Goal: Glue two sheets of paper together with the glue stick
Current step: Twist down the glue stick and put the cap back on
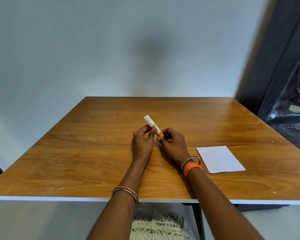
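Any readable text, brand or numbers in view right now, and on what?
Glue stick label: coloured print, too small and blurred to read.
Paper: blank, no text.
Table: no text.
Nothing else readable.

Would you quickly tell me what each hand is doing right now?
Left hand: pinching the glue stick near its capped end.
Right hand: fingers curled round the stick's lower end.

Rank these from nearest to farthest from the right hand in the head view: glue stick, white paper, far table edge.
1. Glue stick: pinched at its lower end by the right hand, left hand higher up.
2. White paper: flat on the table, to the right.
3. Far table edge: by the wall.
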